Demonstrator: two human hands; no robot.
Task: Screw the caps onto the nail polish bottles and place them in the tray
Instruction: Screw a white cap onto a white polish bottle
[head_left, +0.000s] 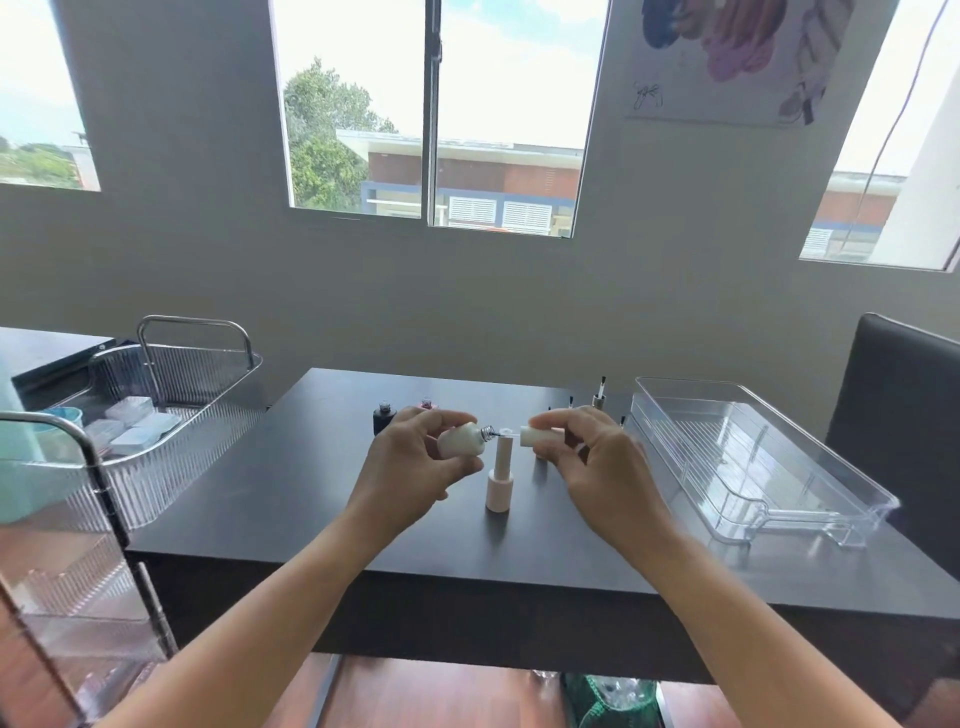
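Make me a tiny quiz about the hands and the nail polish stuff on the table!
1. True or false: the clear tray holds no bottles yet.
2. Fill in: the right hand pinches a white ___.
3. Which hand grips the white bottle? A) left hand B) right hand
Key: 1 true; 2 cap; 3 A.

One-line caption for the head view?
Left hand holds a white bottle, right hand its brush cap at the neck; clear tray nearby.
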